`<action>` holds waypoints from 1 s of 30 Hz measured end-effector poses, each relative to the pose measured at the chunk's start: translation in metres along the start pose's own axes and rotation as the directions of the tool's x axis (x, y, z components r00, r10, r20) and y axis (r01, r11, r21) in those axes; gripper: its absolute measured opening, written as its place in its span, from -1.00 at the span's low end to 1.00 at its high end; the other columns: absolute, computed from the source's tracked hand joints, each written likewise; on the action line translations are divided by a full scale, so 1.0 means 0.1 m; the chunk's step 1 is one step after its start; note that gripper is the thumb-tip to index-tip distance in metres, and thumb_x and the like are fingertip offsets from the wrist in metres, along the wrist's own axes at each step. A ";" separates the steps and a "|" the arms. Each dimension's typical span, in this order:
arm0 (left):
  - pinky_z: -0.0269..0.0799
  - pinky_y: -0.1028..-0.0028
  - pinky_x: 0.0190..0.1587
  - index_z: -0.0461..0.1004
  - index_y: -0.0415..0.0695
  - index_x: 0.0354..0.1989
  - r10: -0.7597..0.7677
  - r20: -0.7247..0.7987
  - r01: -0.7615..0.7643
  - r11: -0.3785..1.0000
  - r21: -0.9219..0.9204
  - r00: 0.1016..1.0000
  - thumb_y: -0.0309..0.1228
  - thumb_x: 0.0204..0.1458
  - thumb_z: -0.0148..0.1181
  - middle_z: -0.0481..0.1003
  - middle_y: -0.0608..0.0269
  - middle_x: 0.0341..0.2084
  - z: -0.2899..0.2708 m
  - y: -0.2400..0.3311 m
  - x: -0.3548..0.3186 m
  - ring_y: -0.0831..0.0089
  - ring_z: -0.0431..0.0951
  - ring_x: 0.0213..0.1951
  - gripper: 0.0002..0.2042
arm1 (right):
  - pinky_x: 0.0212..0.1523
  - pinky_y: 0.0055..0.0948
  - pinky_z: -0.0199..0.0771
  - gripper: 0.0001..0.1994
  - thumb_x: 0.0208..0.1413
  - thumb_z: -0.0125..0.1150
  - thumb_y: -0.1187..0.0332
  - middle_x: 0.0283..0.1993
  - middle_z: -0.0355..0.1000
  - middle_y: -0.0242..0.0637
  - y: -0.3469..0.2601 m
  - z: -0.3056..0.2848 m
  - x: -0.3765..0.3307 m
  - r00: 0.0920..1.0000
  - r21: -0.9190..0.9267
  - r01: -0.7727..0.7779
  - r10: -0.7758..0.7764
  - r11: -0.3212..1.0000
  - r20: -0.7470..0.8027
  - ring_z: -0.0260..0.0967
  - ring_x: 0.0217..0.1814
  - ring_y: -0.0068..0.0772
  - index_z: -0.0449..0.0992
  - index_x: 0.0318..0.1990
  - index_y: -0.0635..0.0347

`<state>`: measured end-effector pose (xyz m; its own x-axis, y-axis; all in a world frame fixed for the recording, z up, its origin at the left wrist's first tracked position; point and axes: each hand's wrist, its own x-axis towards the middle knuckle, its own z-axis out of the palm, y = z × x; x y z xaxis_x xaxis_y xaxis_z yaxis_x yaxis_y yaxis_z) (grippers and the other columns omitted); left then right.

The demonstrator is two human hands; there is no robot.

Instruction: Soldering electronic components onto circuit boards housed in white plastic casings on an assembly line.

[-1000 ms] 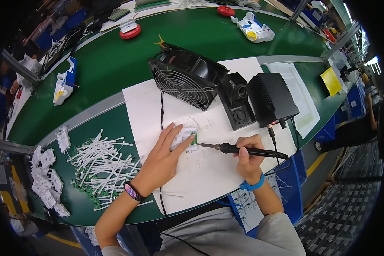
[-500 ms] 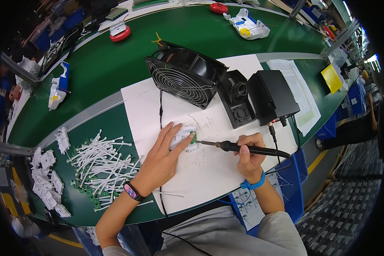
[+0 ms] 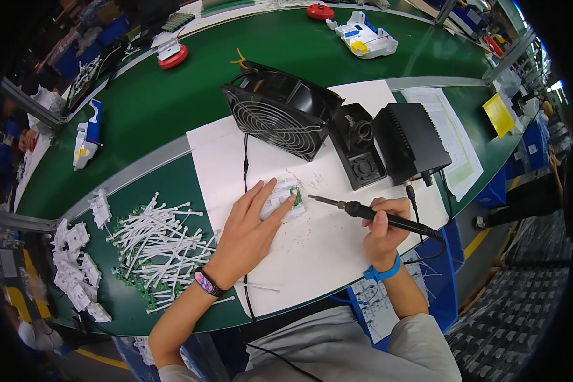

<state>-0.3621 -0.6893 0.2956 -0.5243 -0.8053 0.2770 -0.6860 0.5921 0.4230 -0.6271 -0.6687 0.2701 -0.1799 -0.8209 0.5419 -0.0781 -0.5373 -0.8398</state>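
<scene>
While one hand point(image 3: 386, 230) grips one iron point(image 3: 359, 210), another point(image 3: 248, 234) rests.

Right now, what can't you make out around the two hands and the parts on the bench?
In the head view:
White part: partly covered by the left hand.
Green board: its fine detail is too small to read.
Soldering iron: a stretch of its handle is hidden by the right hand.
Piled boards: many lie under white leads, so I can't count them.
</scene>
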 end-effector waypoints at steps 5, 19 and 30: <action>0.41 0.23 0.09 0.60 -0.06 0.08 -0.056 -0.115 0.054 0.998 -0.026 0.992 -0.40 0.00 0.38 0.40 0.08 0.23 0.11 -0.05 0.00 0.09 0.44 0.04 -0.60 | -0.49 -0.64 0.35 -0.82 0.27 0.18 0.43 -0.50 0.41 -0.25 -0.06 0.04 -0.01 0.994 -0.061 -0.006 -0.001 0.998 -0.110 0.36 -0.52 -0.57 0.34 -0.15 0.34; 0.45 0.27 -0.06 0.58 -0.19 0.00 -0.063 -0.209 0.057 0.998 -0.034 0.976 -0.36 -0.09 0.46 0.42 -0.01 0.18 0.22 0.17 -0.07 0.13 0.42 -0.13 -0.57 | -0.49 -0.54 0.49 -0.82 0.17 0.31 0.57 -0.53 0.48 -0.17 0.01 0.06 -0.03 0.997 -0.089 0.013 -0.006 0.996 0.078 0.52 -0.53 -0.42 0.41 -0.17 0.38; 0.45 0.27 -0.08 0.58 -0.23 -0.07 -0.072 -0.251 0.057 0.996 -0.066 0.965 -0.38 -0.12 0.48 0.45 -0.01 0.15 0.25 0.15 -0.07 0.14 0.43 -0.13 -0.59 | -0.50 -0.52 0.50 -0.83 0.16 0.29 0.64 -0.51 0.50 -0.14 0.02 0.13 0.02 0.989 -0.102 -0.058 0.072 0.993 0.131 0.53 -0.52 -0.41 0.40 -0.17 0.37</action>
<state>-0.3812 -0.6737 0.2781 -0.3301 -0.8276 0.4540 -0.6801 0.5420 0.4937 -0.6150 -0.6736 0.2694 -0.0547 -0.8755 0.4800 -0.1669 -0.4660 -0.8689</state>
